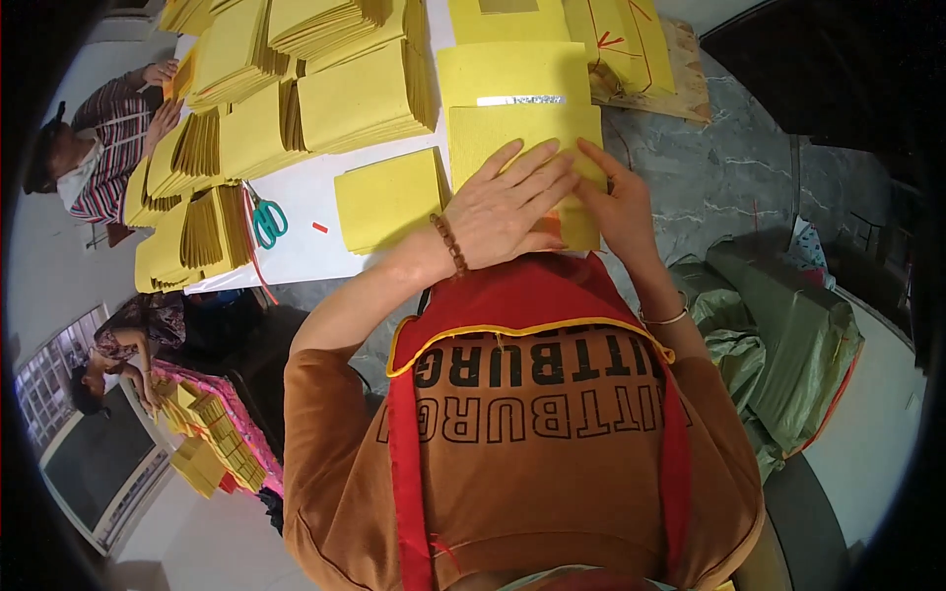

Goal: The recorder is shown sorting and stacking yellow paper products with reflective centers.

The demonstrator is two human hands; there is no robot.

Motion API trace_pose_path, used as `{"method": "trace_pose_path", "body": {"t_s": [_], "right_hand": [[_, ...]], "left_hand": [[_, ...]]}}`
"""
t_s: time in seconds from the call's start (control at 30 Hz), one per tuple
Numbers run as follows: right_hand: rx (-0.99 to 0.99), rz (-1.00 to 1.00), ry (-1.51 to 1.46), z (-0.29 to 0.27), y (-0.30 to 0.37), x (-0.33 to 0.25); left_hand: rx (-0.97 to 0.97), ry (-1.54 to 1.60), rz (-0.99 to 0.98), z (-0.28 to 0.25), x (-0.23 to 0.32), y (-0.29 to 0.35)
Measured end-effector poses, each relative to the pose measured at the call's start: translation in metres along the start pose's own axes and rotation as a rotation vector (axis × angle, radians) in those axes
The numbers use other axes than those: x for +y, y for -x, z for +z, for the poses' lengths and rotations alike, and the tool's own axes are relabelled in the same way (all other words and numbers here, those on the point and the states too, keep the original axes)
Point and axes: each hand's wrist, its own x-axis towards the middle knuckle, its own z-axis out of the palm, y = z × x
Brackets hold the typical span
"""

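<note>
A yellow paper sheet (522, 133) lies in front of me at the table's near edge, over more yellow paper. My left hand (512, 202) rests flat on it, palm down, with its fingers stretched out and a beaded bracelet at the wrist. At the sheet's right edge is my right hand (621, 207), its thumb and index finger apart and touching the paper. A small orange patch (550, 229) shows beneath my left hand. Just left of that hand sits a smaller folded stack of yellow paper (387, 202).
Thick yellow paper stacks (365, 94) fill the table's far left. Green-handled scissors (266, 219) and a red scrap (320, 228) lie nearby. Tied yellow bundles (631, 44) stand far right. Green wrapped bundles (778, 335) are at right. Two people work at left.
</note>
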Motion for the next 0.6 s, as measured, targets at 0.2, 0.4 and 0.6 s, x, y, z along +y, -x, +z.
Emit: {"method": "trace_pose_path", "body": {"t_s": [0.2, 0.4, 0.6], "right_hand": [[0.021, -0.007, -0.023, 0.002, 0.002, -0.001], [0.083, -0.197, 0.448, -0.006, 0.028, -0.018], [-0.058, -0.581, 0.788, -0.003, 0.054, 0.011]], "left_hand": [[-0.073, 0.05, -0.031, 0.019, -0.01, 0.004], [-0.097, 0.038, -0.021, 0.023, -0.013, 0.002], [-0.083, 0.029, -0.04, 0.027, -0.011, 0.003]]}}
